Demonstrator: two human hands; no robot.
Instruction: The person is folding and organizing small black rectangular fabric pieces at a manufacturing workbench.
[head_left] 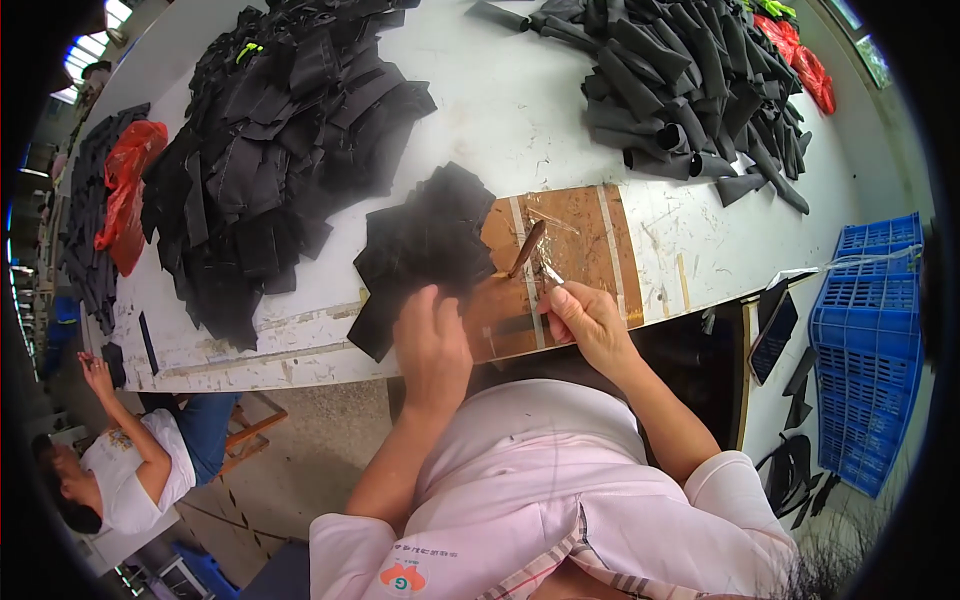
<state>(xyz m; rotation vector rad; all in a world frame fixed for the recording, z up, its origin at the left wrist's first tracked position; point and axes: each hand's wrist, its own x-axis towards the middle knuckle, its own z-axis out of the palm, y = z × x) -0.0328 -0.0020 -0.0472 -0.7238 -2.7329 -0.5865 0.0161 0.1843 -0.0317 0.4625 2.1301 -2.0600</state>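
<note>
Here, the right grip [586, 322] curls around something slim [553, 273].

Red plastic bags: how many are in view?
2: left bag left of the big black pile; right bag beside the black tubes. Others may be hidden.

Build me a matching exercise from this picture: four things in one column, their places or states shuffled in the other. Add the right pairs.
Column one
1. Left hand
2. Right hand
3. Brown sheet
4. Blue crate

Column two
A. At the picture's right side
B. At the near edge of a small black pile
C. Flat on the white table
D. Pinching a slim pale thing

Pairs: 1-B, 2-D, 3-C, 4-A
</note>
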